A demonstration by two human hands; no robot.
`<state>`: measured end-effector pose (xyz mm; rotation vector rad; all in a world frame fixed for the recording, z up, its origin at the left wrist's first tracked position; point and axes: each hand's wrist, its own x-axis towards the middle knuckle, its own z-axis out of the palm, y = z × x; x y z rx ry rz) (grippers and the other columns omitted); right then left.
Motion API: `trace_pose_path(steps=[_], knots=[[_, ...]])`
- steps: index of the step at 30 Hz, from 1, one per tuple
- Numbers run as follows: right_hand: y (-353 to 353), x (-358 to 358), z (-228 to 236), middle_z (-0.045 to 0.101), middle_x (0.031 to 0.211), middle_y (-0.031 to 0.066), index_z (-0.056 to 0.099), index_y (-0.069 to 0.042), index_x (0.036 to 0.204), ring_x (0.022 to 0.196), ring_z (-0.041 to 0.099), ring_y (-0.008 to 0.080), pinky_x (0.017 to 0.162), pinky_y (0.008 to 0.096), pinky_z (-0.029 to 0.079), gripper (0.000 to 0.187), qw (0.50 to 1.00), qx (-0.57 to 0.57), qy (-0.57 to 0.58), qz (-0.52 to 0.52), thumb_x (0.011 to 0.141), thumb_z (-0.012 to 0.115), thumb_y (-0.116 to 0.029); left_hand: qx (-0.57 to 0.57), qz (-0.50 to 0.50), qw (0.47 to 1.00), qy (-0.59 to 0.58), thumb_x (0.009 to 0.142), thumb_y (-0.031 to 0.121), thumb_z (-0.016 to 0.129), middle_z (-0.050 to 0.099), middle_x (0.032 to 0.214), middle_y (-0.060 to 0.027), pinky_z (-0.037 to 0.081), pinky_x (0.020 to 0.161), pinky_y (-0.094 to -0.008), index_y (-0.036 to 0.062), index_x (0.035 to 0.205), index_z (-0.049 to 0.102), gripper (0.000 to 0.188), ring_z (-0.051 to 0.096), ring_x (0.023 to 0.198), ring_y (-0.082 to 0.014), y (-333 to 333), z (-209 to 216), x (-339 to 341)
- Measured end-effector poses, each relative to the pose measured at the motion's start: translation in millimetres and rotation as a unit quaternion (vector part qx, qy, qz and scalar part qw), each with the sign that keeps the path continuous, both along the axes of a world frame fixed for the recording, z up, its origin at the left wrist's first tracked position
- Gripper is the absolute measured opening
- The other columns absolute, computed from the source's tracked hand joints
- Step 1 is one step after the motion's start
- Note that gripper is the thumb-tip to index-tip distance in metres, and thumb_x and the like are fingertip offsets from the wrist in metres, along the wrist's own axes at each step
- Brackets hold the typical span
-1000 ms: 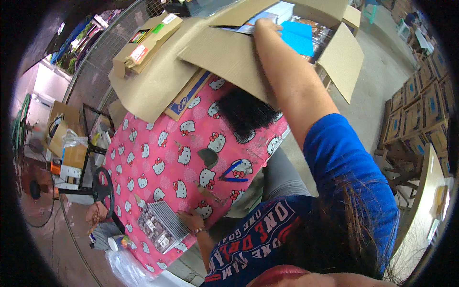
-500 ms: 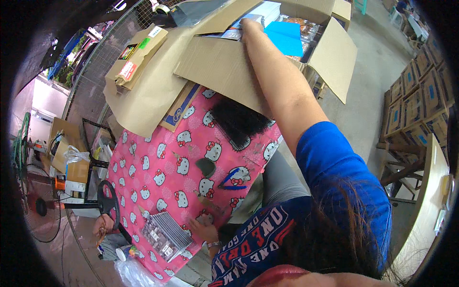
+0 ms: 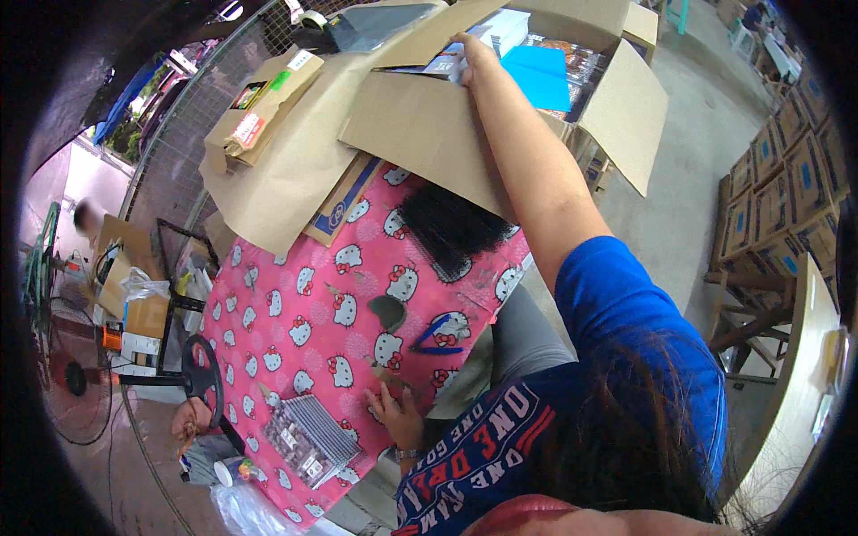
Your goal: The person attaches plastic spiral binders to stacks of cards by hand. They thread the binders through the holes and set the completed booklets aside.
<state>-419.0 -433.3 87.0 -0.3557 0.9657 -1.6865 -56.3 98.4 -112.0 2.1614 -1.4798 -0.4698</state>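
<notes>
My right hand (image 3: 479, 59) reaches over the flap of a large open cardboard box (image 3: 429, 129), its thumb and fingers closed on the edge of a blue-and-white booklet (image 3: 447, 64). Beside it in the box are a stack of white-edged booklets (image 3: 508, 31), a bright blue sheet (image 3: 539, 76) and shiny printed packets (image 3: 581, 62). My left hand (image 3: 399, 422), a watch on its wrist, rests with fingers spread on the pink cartoon-print tablecloth (image 3: 295, 362). Close to it lies a stack of film-wrapped booklets (image 3: 308, 438).
On the table lie a black bristly bundle (image 3: 451, 228), a dark green flat piece (image 3: 387, 314) and a blue slim object (image 3: 438, 335). Brown paper (image 3: 277, 201) and a smaller carton (image 3: 268, 112) sit at the far left. Stacked cartons (image 3: 778, 188) stand right; a fan (image 3: 76, 378) stands left.
My left hand has shifted a little right and away from the wrapped stack, and its fingers are more spread. My right hand stays at the booklet in the box. The view has shifted slightly.
</notes>
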Motion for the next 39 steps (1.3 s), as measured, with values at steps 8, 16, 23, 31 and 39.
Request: trace_pose_path(steps=[8,16,23,31,39], knots=[[-24,-6,-5,0.054,0.128,0.0234,0.044,0.003,0.130,0.106,0.063,0.0360,0.086,0.0517,0.053,0.064,0.996,0.023,0.088,0.018,0.079,0.073,-0.019,-0.088,-0.100,0.984,0.118,0.095,0.023,0.059,0.043,0.142,-0.0239,0.034,0.107,-0.0430,-0.0002,0.128,0.055,0.041,0.040,0.132,-0.0362,-58,35,-21],[89,6,38,0.058,0.102,0.0183,0.040,0.003,0.111,0.090,0.064,0.0264,0.072,0.0408,0.058,0.053,0.956,-0.278,0.010,-0.092,0.071,0.074,-0.005,-0.101,-0.222,0.878,0.413,0.100,0.027,0.051,0.064,0.117,-0.0142,0.047,0.097,-0.0372,0.0003,0.123,0.059,0.036,0.060,0.111,-0.0235,-126,115,-39],[258,82,52,0.053,0.089,0.0035,0.048,-0.002,0.114,0.079,0.057,0.0152,0.074,0.0336,0.054,0.044,0.926,-0.378,-0.001,0.001,0.077,0.065,-0.017,-0.211,-0.280,0.626,0.697,0.097,0.047,0.050,0.054,0.130,-0.0119,0.039,0.105,-0.0420,0.0073,0.140,0.040,0.060,0.051,0.121,-0.0238,-212,199,-87],[360,178,-5,0.052,0.110,0.0075,0.034,-0.004,0.132,0.095,0.054,0.0138,0.081,0.0292,0.047,0.068,0.925,-0.334,0.024,0.179,0.078,0.074,-0.015,-0.319,-0.099,0.562,0.757,0.092,0.045,0.050,0.055,0.129,-0.0104,0.043,0.101,-0.0469,0.0103,0.136,0.046,0.056,0.054,0.118,-0.0284,-153,222,-70],[371,213,-4,0.044,0.132,0.0112,0.026,-0.003,0.140,0.123,0.046,0.0222,0.106,0.0394,0.037,0.079,0.868,-0.334,0.023,0.365,0.081,0.075,-0.020,-0.369,-0.038,0.534,0.760,0.089,0.046,0.051,0.053,0.132,-0.0086,0.042,0.102,-0.0481,0.0117,0.136,0.046,0.059,0.053,0.120,-0.0295,-118,209,-16]])
